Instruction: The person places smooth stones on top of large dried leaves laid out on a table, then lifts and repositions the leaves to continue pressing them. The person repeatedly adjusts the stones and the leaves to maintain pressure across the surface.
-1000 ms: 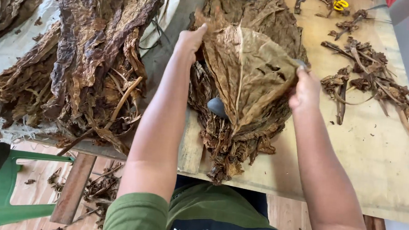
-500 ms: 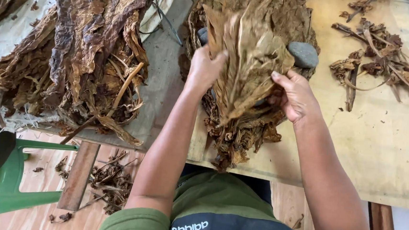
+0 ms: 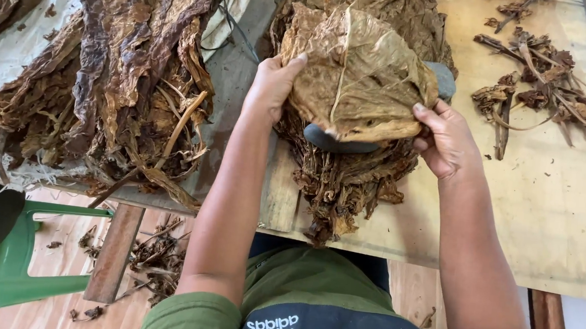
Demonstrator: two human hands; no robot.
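Here both hands [image 3: 274, 87] spread a crinkled, papery leaf [image 3: 357, 80].

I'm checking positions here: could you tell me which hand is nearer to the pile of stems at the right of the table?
Right. The right hand grips the leaf's right edge, just left of the stems. The left hand holds the leaf's far edge, farther away.

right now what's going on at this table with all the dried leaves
A person holds one broad dried leaf spread open, left hand on its left edge, right hand on its lower right edge. It is held above a stack of leaves with grey stones on it. A bigger leaf pile lies to the left and stems to the right.
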